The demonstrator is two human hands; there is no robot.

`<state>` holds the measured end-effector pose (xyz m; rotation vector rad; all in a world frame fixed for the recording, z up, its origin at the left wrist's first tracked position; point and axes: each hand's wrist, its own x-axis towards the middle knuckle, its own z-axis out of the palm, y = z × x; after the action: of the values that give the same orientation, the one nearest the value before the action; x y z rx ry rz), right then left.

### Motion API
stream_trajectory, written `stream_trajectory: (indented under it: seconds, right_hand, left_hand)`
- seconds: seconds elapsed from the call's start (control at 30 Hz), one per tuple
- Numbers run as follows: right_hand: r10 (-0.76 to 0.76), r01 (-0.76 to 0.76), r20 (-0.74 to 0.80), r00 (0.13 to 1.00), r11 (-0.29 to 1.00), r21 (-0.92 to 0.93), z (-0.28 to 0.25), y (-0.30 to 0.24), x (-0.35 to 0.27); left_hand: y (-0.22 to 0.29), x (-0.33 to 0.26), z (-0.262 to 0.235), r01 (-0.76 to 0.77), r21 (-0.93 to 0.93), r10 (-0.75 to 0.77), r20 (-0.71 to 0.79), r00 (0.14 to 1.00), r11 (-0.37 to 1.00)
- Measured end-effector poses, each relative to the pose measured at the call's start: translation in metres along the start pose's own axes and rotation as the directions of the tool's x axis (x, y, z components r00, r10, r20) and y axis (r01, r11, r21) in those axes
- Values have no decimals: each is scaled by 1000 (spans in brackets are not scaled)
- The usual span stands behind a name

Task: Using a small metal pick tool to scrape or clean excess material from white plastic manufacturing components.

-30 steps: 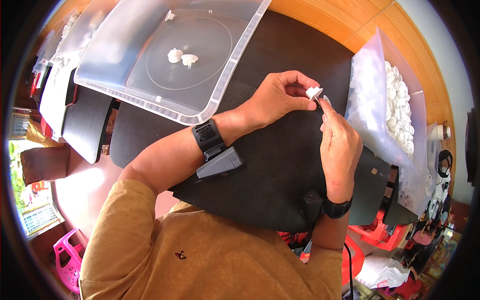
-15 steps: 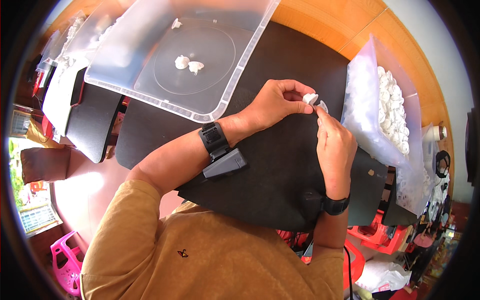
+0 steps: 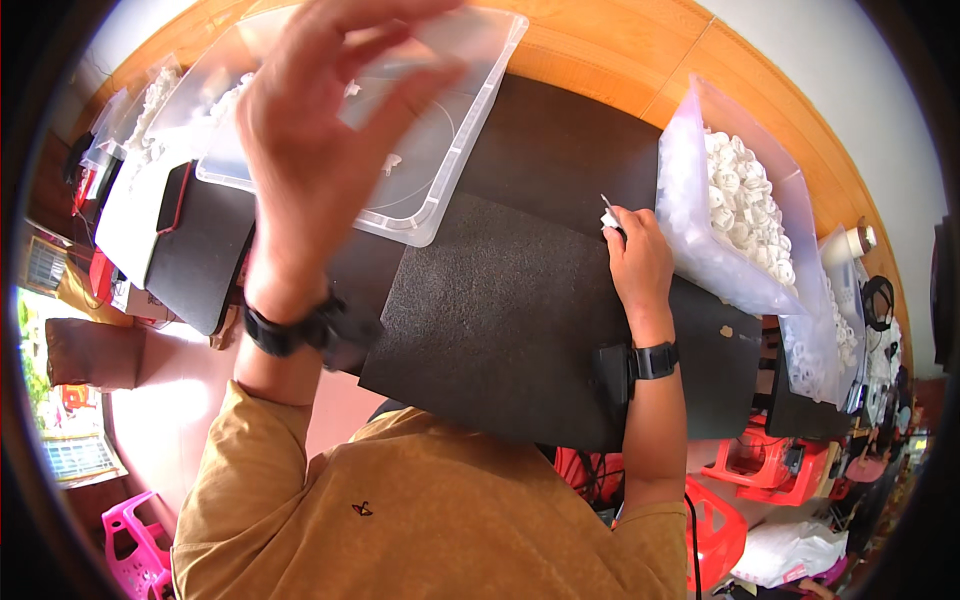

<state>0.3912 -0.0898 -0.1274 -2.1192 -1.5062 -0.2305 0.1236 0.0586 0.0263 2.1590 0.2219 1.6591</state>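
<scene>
My left hand (image 3: 320,130) is raised over the large clear plastic bin (image 3: 425,225) at the left, blurred by motion. Its fingers and thumb are spread, and nothing shows between them. Part of the bin is hidden behind it; a small white plastic piece (image 3: 391,163) lies on the bin's floor beside the hand. At the right of the black table, my right hand (image 3: 640,255) is closed on a small white plastic part (image 3: 609,220). From its fingertips a thin pointed sliver also sticks out, too small to name.
At the right stands a clear bin (image 3: 675,210) heaped with white ring-like parts (image 3: 750,200). A black mat (image 3: 490,300) covers the near table (image 3: 560,140). More bags of white parts sit at far left and far right. Red plastic stools (image 3: 770,465) stand below the right edge.
My left hand has left my right hand and swung up and left over the bin, its fingers opening. My right hand has shifted slightly left, still gripping a small white part.
</scene>
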Motion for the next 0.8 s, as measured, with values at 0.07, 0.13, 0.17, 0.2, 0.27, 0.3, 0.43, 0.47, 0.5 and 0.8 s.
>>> stream_trajectory:
  seconds: [0.07, 0.13, 0.17, 0.2, 0.27, 0.3, 0.43, 0.47, 0.5, 0.8]
  right_hand:
    - [17, -17, -1, 1000, 1000, 9, 0, 0, 1]
    - [44, -45, 26, 999, 998, 39, -1, 4, 2]
    - [48, -49, 20, 999, 998, 38, 1, 8, 1]
    - [36, -33, -21, 999, 992, 118, 5, 12, 0]
    - [12, 0, -57, 998, 980, 201, 3, 9, 1]
    - [-32, 68, -159, 987, 971, 228, -5, 3, 3]
    - [39, 43, -237, 971, 943, 331, -21, -20, 5]
    - [13, 79, -274, 962, 944, 321, -24, -24, 6]
    - [16, 76, -275, 961, 944, 320, -25, -26, 7]
    - [0, 75, -144, 990, 853, 517, -35, -27, 9]
  left_hand:
    - [-18, 5, -17, -6, 270, -16, 82, 997, 963]
    - [-10, 6, -14, -69, 456, 6, 139, 990, 887]
    - [5, 4, -4, -88, 462, 19, 152, 988, 883]
    - [21, 2, 11, -130, 336, 63, 202, 977, 933]
    - [48, -15, 38, -35, -19, 39, 344, 938, 999]
    - [49, -28, 57, 89, -260, 24, 400, 916, 961]
    - [19, -62, 103, 481, -164, -304, 592, 746, 861]
    - [11, -67, 110, 481, -166, -302, 595, 745, 861]
    - [3, -72, 116, 553, -176, -367, 582, 726, 814]
    - [-54, -97, 150, 871, -437, -493, 720, 488, 225]
